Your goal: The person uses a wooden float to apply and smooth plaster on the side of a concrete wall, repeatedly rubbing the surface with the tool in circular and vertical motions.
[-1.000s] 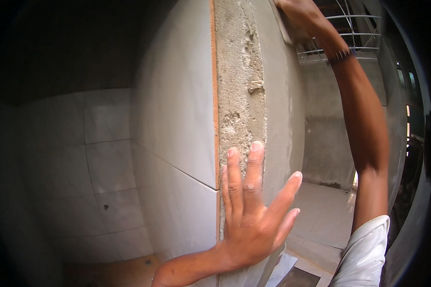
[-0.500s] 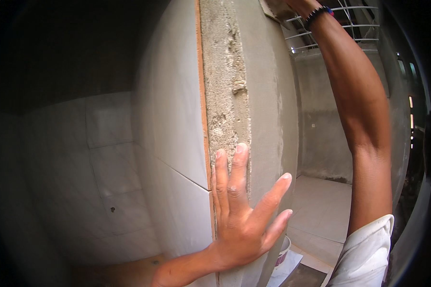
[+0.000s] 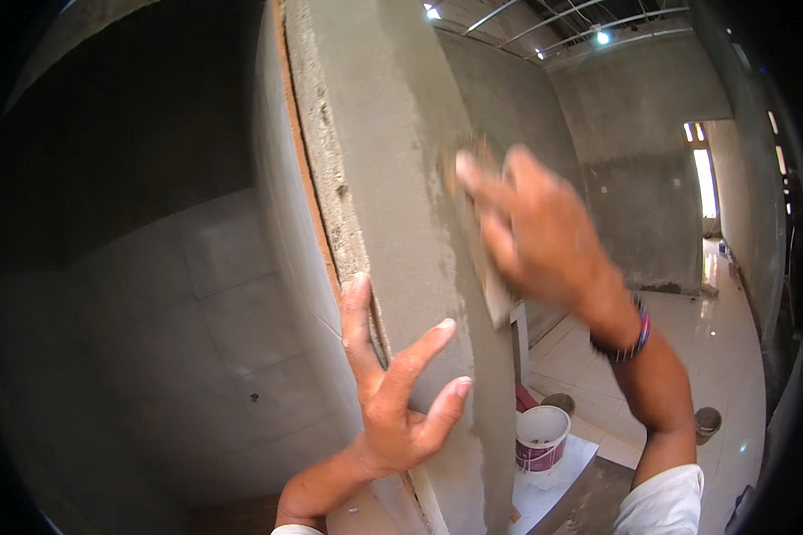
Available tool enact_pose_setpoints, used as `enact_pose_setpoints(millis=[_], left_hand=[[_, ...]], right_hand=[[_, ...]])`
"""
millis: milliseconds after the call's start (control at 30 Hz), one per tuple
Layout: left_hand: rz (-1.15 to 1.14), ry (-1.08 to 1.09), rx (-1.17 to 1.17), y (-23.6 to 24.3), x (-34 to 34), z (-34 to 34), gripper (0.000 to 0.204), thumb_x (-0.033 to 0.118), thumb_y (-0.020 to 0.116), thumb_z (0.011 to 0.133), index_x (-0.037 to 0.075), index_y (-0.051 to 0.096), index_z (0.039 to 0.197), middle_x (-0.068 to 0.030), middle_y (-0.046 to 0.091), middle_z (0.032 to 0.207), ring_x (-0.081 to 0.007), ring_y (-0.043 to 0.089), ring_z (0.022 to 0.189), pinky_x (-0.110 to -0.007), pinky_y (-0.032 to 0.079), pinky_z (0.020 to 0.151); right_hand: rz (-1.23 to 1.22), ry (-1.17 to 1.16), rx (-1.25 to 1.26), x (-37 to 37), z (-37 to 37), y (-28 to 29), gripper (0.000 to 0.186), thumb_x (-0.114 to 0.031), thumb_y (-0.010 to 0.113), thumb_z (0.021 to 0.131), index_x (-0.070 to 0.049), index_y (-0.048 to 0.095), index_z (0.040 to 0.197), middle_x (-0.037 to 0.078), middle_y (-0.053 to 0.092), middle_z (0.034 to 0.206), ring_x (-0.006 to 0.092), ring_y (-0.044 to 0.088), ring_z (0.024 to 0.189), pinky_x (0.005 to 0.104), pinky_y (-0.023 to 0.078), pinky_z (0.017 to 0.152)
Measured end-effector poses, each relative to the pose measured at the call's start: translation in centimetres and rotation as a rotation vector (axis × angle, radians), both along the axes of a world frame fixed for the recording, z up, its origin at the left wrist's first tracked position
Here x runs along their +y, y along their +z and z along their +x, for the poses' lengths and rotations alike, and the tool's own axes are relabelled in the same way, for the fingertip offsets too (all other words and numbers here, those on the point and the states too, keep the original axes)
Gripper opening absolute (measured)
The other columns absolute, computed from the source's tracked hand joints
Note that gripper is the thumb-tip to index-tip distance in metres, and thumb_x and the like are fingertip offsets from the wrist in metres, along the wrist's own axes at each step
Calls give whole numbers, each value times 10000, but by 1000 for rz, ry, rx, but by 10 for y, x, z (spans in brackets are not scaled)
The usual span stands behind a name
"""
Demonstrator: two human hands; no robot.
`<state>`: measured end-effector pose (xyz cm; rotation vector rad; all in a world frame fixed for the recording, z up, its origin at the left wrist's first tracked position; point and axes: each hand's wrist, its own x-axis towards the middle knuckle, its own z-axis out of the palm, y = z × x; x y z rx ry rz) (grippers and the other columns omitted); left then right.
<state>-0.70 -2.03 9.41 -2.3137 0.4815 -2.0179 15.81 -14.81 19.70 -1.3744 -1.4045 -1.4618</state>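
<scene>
A narrow wall end (image 3: pixel 393 160) with smooth grey plaster rises in front of me. Along its left side run a rough concrete strip (image 3: pixel 326 152) and the orange-brown edge of pale wall tiles (image 3: pixel 305 169). My left hand (image 3: pixel 397 401) rests on this corner with its fingers spread, holding nothing. My right hand (image 3: pixel 544 232), smeared by motion, grips a flat plastering float (image 3: pixel 498 299) pressed along the right side of the plastered face. The hand hides most of the float, so its handle cannot be seen.
Low on the right, a white and purple bucket (image 3: pixel 542 439) stands on a pale sheet, with a dark bucket (image 3: pixel 558 403) behind it. Another small bucket (image 3: pixel 707 421) sits on the tiled floor (image 3: pixel 625 357). A doorway (image 3: pixel 705 178) opens at the back right.
My right hand has come down from the top of the view to the plastered face, bringing the float into sight. My view has swung right. My left hand stays on the wall corner.
</scene>
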Motion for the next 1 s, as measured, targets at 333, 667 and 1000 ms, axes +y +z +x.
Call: enact_pose_setpoints(millis=[333,667,1000], left_hand=[[141,260,24,31,-9,-27,607,214,684,835,6,538,1386,-360,211,1579,-493,200,1498,-581,154,1204],[297,456,-39,68,-9,-24,589,304,669,854,96,575,1397,-315,264,1584,-472,278,1487,-614,277,1166],[359,463,-87,81,-16,-32,591,274,682,844,64,582,1387,-323,320,1559,-466,303,1478,-594,305,1153]], right_hand=[[68,139,-144,12,-3,-44,458,-76,668,825,-75,639,1283,183,575,998,333,596,873,423,519,710],[149,151,-19,7,12,139,302,-94,526,897,51,722,1074,197,748,877,308,723,825,409,569,802],[146,160,-77,19,-18,-7,431,-84,617,883,-93,664,1312,175,539,876,341,587,767,420,488,722]])
